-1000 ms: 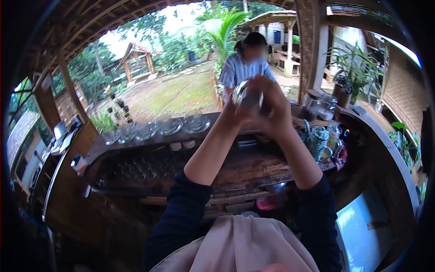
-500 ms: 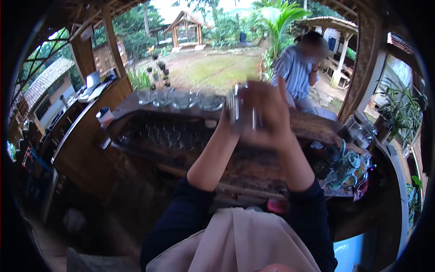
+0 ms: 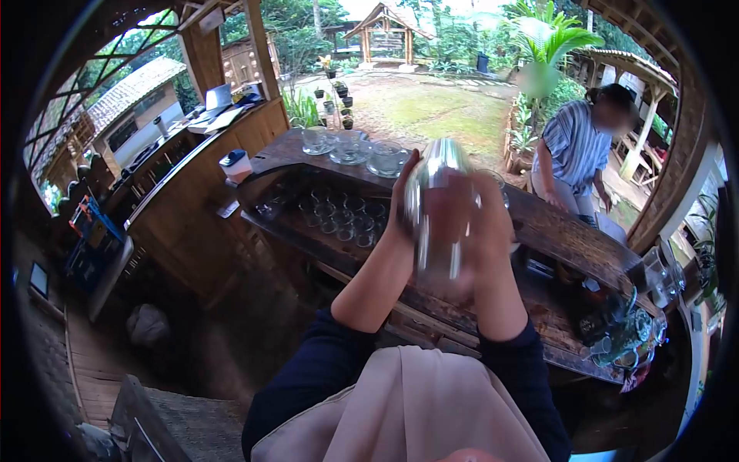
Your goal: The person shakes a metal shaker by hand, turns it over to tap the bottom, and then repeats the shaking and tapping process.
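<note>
A shiny, silvery cocktail shaker point(image 3: 439, 181), smeared by motion, is held up above the counter in front of me. My left hand point(image 3: 402, 204) wraps its left side, and my right hand point(image 3: 489, 219) grips it from the right. Part of the shaker's body is covered by my fingers. Behind it, glass bowls or cups point(image 3: 389, 158) stand in a row along the counter's raised ledge. Several small drinking glasses point(image 3: 342, 215) sit on the lower shelf, left of my forearms.
A dark wooden counter point(image 3: 570, 250) curves across. Green glassware point(image 3: 631, 331) crowds its right end, near clear jars point(image 3: 663, 269). A white container with a dark lid point(image 3: 235, 165) stands at the left end. A person in a striped shirt point(image 3: 573, 142) is beyond the counter.
My view has swung, so the surroundings sit further right and lower in the picture. The shaker remains between both hands, now more upright. The other person's arm has lowered from near their head.
</note>
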Action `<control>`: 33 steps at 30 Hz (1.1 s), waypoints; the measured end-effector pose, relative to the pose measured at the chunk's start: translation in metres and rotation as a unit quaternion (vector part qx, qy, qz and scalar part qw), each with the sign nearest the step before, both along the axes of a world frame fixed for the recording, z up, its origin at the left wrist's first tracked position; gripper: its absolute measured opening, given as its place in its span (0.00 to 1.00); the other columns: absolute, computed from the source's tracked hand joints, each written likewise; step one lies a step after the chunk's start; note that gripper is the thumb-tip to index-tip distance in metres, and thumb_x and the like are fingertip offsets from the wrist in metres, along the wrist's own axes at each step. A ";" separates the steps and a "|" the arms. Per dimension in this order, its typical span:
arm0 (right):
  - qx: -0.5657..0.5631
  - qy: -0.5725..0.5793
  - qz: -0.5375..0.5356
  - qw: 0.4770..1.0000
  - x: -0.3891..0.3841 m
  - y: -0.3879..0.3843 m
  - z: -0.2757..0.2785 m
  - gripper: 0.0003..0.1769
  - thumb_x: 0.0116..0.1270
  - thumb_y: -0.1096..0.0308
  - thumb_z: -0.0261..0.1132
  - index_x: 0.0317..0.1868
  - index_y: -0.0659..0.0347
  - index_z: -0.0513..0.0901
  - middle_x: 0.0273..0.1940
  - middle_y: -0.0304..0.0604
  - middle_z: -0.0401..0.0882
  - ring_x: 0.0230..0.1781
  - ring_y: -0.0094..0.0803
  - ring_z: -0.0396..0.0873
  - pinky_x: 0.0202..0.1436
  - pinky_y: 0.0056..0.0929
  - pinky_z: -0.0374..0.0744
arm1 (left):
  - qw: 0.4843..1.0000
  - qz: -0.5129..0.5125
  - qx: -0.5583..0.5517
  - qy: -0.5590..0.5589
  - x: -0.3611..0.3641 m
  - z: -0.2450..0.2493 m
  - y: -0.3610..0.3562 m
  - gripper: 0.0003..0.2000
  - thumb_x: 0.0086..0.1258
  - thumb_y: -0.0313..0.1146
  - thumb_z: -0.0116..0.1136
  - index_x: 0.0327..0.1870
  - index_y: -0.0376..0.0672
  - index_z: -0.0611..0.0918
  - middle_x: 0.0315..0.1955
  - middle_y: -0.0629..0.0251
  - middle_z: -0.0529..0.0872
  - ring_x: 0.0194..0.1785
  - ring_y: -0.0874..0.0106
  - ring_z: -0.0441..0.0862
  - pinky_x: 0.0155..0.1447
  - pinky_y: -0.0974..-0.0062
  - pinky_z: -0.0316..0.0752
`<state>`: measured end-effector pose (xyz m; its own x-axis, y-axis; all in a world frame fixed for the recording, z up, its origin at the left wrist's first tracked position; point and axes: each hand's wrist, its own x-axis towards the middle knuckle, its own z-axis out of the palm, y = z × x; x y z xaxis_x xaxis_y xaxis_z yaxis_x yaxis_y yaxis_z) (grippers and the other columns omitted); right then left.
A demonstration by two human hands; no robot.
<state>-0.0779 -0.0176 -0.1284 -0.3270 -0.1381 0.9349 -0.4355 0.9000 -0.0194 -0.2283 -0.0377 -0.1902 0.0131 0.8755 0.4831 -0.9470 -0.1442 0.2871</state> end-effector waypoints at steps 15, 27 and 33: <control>-0.200 -0.111 0.058 0.972 -0.076 -0.040 -0.033 0.18 0.46 0.65 0.69 0.41 0.52 0.81 0.45 0.39 0.79 0.50 0.35 0.77 0.49 0.37 0.71 | 0.992 0.122 0.018 0.027 -0.081 -0.010 -0.062 0.30 0.70 0.54 0.45 0.66 0.44 0.63 0.58 0.49 0.70 0.58 0.57 0.71 0.56 0.60 0.73; 0.243 0.219 0.220 0.919 -0.081 -0.073 0.001 0.14 0.51 0.65 0.67 0.41 0.49 0.83 0.43 0.34 0.81 0.49 0.32 0.78 0.56 0.44 0.70 | 0.895 0.296 0.324 0.079 -0.071 0.039 -0.084 0.27 0.68 0.54 0.46 0.58 0.41 0.70 0.51 0.47 0.76 0.54 0.51 0.76 0.49 0.55 0.78; -0.190 0.007 0.098 0.977 -0.179 -0.023 -0.036 0.25 0.46 0.65 0.71 0.46 0.65 0.78 0.51 0.50 0.76 0.50 0.45 0.77 0.55 0.39 0.74 | 0.942 0.285 -0.099 -0.148 -0.146 -0.033 -0.049 0.20 0.71 0.44 0.36 0.50 0.38 0.75 0.44 0.54 0.80 0.49 0.62 0.79 0.53 0.59 0.75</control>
<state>-0.2569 -0.0406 -0.1645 -0.3150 0.1616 0.9352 -0.6011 0.7286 -0.3284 -0.3745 -0.0869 -0.2227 -0.5954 0.7732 0.2182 -0.7749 -0.6244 0.0983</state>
